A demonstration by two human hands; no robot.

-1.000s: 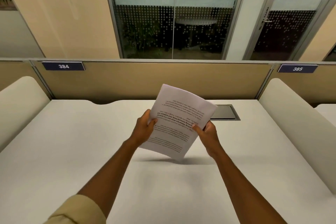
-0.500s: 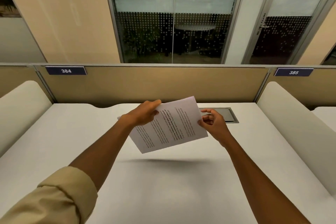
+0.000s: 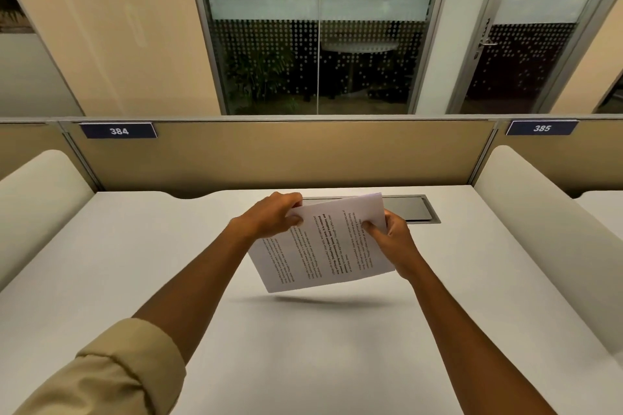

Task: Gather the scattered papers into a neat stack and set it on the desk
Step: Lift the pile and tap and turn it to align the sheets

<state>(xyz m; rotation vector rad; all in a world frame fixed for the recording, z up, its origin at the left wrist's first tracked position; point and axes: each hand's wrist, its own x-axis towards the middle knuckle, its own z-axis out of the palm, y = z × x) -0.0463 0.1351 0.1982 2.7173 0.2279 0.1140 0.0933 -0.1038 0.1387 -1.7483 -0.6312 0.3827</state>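
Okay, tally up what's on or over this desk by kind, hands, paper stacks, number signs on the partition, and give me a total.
Hands: 2, the left hand and the right hand, both gripping the papers
Paper stacks: 1, the stack of papers held above the desk; its sheets cannot be counted
Number signs: 2, the 384 sign and the 385 sign
Total: 5

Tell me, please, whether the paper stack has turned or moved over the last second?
Yes. The paper stack has rotated from upright to sideways and sunk toward the desk, its top edge now overlapping the cable hatch.
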